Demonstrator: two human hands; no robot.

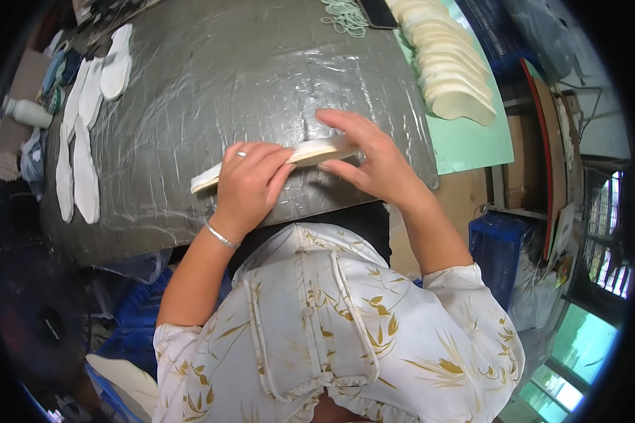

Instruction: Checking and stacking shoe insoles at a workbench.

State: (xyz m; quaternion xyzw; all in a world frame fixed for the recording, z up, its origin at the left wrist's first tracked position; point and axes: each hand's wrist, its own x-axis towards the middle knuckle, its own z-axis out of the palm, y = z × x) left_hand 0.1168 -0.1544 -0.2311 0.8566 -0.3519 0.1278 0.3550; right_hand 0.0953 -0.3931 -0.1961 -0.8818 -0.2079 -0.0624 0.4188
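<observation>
My left hand (250, 180) is closed on an insole (317, 149) with a white top and a cream-coloured underside. The insole is tilted on its edge just over the near part of the table, its heel end sticking out left of my fingers. At its other end is my right hand (370, 155), thumb and fingers spread wide around the tip without pinching it. Whether the palm touches the tip, I cannot tell.
Several white insoles (85, 169) lie along the left of the plastic-covered table (190, 84). A fanned row of cream insoles (458, 77) rests on a green sheet (466, 144) at right. Pale cord (344, 17) and a dark phone (379, 13) sit at the far edge.
</observation>
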